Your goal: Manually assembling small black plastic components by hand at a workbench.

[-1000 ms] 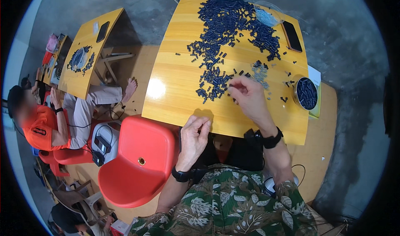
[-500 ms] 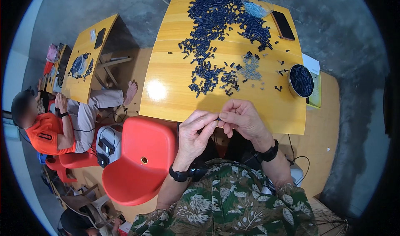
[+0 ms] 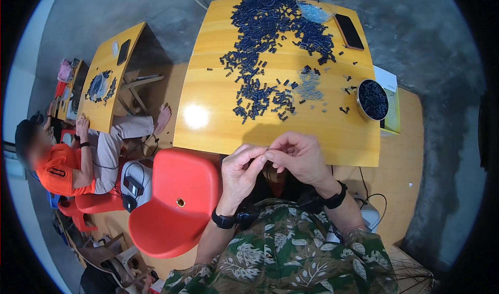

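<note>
My left hand [image 3: 240, 173] and my right hand [image 3: 301, 159] meet fingertip to fingertip just off the table's near edge. Both are closed in a pinch. Between the left fingers sits a small black plastic piece, mostly covered now; what the right fingers grip is hidden. Beyond them, a large heap of small black plastic pieces [image 3: 258, 21] spreads over the yellow wooden table [image 3: 205, 89], with a looser group [image 3: 254, 97] nearer me. Beside that group lies a patch of tiny clear pieces [image 3: 309, 85]. A round metal bowl [image 3: 359, 106] full of black pieces stands at the right edge.
A clear dish [image 3: 315, 12] of light-blue bits and a phone [image 3: 349, 31] lie at the far right. A yellow-green box [image 3: 392, 118] is beyond the bowl. To my left stand a red chair [image 3: 171, 190] and a person in orange [image 3: 65, 164] at another table [image 3: 106, 55].
My right fingertips have come down and left, closing against the left ones, so the black piece is now mostly covered. The whole view has shifted slightly.
</note>
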Demonstrator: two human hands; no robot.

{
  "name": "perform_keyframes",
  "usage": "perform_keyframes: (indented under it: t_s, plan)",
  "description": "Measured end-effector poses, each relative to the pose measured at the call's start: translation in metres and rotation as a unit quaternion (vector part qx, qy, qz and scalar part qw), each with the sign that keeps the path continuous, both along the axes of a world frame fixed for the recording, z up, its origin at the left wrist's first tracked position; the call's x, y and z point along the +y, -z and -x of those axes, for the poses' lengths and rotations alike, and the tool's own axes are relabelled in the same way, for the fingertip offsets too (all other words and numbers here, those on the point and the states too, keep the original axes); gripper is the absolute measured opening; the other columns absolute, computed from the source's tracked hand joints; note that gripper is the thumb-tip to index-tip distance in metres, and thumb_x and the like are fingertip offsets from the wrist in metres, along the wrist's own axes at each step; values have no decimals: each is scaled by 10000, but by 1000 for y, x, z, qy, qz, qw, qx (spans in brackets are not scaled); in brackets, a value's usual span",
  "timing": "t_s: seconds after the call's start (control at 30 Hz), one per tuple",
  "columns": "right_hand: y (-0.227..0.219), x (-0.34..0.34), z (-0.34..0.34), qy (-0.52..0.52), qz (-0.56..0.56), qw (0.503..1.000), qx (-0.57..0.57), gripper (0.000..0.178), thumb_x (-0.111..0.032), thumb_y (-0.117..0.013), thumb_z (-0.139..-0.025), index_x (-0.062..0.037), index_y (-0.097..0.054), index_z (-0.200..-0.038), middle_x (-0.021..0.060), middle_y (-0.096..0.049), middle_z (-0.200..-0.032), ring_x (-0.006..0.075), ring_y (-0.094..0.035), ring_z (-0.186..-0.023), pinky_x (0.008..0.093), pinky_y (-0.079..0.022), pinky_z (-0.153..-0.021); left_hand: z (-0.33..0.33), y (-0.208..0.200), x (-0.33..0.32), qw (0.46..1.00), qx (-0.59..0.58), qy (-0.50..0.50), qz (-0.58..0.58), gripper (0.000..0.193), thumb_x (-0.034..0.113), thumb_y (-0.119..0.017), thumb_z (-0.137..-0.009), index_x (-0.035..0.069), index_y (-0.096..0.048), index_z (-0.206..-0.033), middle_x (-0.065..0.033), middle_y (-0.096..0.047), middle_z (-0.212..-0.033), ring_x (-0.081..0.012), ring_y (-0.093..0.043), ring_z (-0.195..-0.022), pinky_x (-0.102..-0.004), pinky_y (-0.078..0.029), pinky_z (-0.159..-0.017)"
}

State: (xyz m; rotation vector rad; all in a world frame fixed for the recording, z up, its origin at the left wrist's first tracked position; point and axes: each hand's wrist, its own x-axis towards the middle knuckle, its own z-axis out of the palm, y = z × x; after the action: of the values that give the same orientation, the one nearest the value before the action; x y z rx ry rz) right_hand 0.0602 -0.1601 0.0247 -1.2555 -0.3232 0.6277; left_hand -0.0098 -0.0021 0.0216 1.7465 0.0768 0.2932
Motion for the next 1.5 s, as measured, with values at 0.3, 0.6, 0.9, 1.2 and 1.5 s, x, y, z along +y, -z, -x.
perform_keyframes:
  t_s: [0.3, 0.6, 0.9, 1.2, 1.5]
  plan:
    - [17, -1, 8, 29, 95, 992, -81, 98, -102, -661, -906, -10, -650, -934, 21, -630, -726, 82, -584, -625, 243, -461, -545, 3, 12, -4, 999, 45, -7, -30, 148, 10, -709, -839, -13, -718, -985, -72, -690, -850, -143, -627, -783, -254, -483, -732]
    - [23, -1, 5, 107, 149, 939, -290, 70, -84, -662, -861, -26, -624, -869, 131, -633, -749, 293, -627, -656, 358, -485, -580, -1, 14, -16, 991, 47, -44, -115, 116, 38, -708, -837, -14, -701, -940, -68, -651, -775, -133, -582, -707, -252, -464, -665]
    - [19, -16, -5, 66, 116, 962, -238, 106, -118, -656, -873, -15, -634, -866, 122, -637, -760, 263, -642, -669, 347, -493, -593, -4, 18, -17, 991, 41, -24, -125, 91, 47, -705, -851, -14, -676, -912, -83, -641, -780, -162, -587, -687, -269, -478, -657]
    - [36, -71, -70, 297, 380, 813, -326, 49, -82, -667, -809, -48, -667, -845, 110, -624, -798, 294, -635, -715, 374, -494, -623, -7, 22, -10, 994, 22, -48, -95, 82, 48, -689, -868, -19, -661, -905, -70, -615, -767, -140, -568, -672, -259, -466, -639]
    - [34, -67, -102, 240, 452, 797, -320, 81, -134, -643, -837, -64, -682, -841, 111, -596, -860, 321, -615, -795, 424, -487, -693, -10, 21, -8, 992, 51, -50, -100, 77, 41, -683, -868, -15, -661, -916, -77, -620, -779, -145, -570, -667, -257, -462, -628]
